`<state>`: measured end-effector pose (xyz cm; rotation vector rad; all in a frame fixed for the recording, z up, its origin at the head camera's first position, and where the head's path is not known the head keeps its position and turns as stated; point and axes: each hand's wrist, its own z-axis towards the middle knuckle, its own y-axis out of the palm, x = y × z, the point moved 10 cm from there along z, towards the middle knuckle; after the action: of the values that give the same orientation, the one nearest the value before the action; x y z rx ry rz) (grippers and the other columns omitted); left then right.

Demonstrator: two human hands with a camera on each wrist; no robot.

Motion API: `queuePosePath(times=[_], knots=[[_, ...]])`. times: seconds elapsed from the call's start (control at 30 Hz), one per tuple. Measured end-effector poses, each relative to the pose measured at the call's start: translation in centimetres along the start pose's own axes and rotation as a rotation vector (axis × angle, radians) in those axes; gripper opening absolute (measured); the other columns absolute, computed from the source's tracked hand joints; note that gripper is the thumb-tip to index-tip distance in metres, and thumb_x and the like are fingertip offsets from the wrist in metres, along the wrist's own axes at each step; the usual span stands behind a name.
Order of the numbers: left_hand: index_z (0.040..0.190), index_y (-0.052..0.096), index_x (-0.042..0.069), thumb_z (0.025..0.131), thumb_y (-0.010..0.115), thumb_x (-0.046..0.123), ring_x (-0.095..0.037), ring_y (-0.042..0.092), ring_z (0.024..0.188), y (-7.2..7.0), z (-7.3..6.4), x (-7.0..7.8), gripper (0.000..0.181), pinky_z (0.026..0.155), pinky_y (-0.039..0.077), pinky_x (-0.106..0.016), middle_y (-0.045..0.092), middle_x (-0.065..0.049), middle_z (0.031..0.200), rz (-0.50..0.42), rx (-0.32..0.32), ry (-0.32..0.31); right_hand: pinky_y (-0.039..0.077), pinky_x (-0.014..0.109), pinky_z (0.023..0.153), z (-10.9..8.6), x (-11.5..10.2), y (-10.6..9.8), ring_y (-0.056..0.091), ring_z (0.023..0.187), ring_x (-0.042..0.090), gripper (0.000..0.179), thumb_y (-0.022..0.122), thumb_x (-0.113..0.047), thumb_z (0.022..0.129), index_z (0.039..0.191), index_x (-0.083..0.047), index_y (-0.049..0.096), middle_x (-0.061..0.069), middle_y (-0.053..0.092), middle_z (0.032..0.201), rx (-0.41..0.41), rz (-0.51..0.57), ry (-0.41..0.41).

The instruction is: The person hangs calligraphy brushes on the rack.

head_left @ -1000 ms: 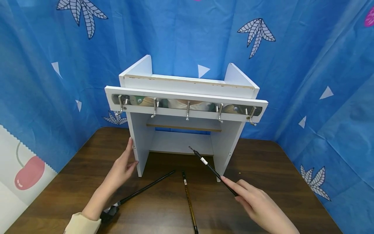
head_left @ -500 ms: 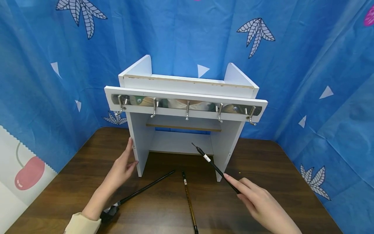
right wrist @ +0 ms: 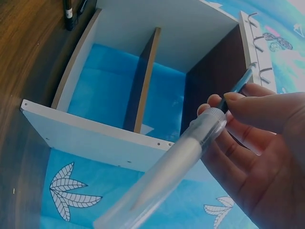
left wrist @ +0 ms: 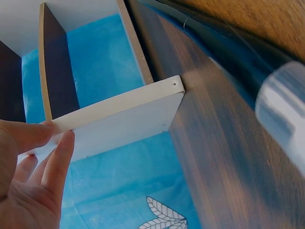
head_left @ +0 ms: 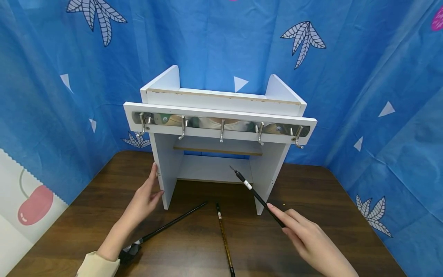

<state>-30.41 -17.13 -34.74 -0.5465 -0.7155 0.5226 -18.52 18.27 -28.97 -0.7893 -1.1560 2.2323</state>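
My right hand (head_left: 308,238) holds a calligraphy brush (head_left: 257,195) with a black handle, a white label and a thin hanging loop at its upper end. In the right wrist view a clear cap (right wrist: 164,179) covers its pale bristles. The loop end is in front of the white rack (head_left: 221,100), below the hook strip and a little apart from it. Several metal hooks (head_left: 222,130) line that strip; none carries anything. My left hand (head_left: 143,198) touches the rack's left side panel (left wrist: 121,105) with fingertips at its front edge, fingers mostly straight.
On the dark wooden table (head_left: 294,184) lie a black-handled brush (head_left: 174,221) by my left forearm and a brown-handled brush (head_left: 224,240) in the middle. Shelves sit inside the rack. A blue curtain (head_left: 221,46) hangs behind and at both sides.
The brush in my right hand has shifted slightly up and to the right, with its loop end now nearer the rack's right panel. My left hand and the rack stay put.
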Motion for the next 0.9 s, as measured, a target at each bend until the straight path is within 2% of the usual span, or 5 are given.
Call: queuePosePath(times=[0.1, 0.17, 0.63, 0.9], knots=[[0.151, 0.000, 0.010, 0.074, 0.065, -0.021, -0.046, 0.050, 0.110, -0.04, 0.04, 0.03, 0.105, 0.063, 0.055, -0.035, 0.025, -0.031, 0.144, 0.002, 0.001, 0.002, 0.034, 0.011, 0.049, 0.00, -0.16, -0.10, 0.039, 0.063, -0.003, 0.052, 0.037, -0.033, 0.095, 0.143, -0.013, 0.040, -0.012, 0.044, 0.087, 0.009, 0.023, -0.016], [0.151, 0.000, 0.010, 0.074, 0.065, -0.022, -0.046, 0.050, 0.110, -0.07, 0.05, 0.05, 0.105, 0.063, 0.055, -0.035, 0.025, -0.031, 0.144, 0.003, 0.002, 0.004, 0.033, 0.010, 0.049, 0.03, -0.24, -0.19, 0.039, 0.063, -0.003, 0.053, 0.032, -0.038, 0.097, 0.143, -0.012, 0.040, -0.011, 0.044, 0.087, 0.018, 0.033, -0.021], [0.151, 0.000, 0.009, 0.073, 0.066, -0.022, -0.045, 0.051, 0.110, -0.17, 0.02, 0.00, 0.107, 0.062, 0.055, -0.034, 0.025, -0.030, 0.144, 0.001, 0.005, 0.008, 0.034, 0.010, 0.051, 0.24, -0.52, -0.64, 0.043, 0.066, -0.002, 0.053, 0.034, -0.037, 0.098, 0.142, -0.009, 0.041, -0.011, 0.046, 0.091, 0.064, 0.049, -0.037], [0.151, 0.001, 0.009, 0.073, 0.066, -0.022, -0.045, 0.051, 0.109, -0.20, 0.12, -0.05, 0.107, 0.062, 0.055, -0.034, 0.026, -0.030, 0.144, 0.010, 0.004, 0.008, 0.035, 0.012, 0.052, 0.23, -0.49, -0.78, 0.045, 0.069, 0.000, 0.053, 0.037, -0.032, 0.098, 0.142, -0.004, 0.039, -0.008, 0.046, 0.092, 0.087, 0.123, -0.048]])
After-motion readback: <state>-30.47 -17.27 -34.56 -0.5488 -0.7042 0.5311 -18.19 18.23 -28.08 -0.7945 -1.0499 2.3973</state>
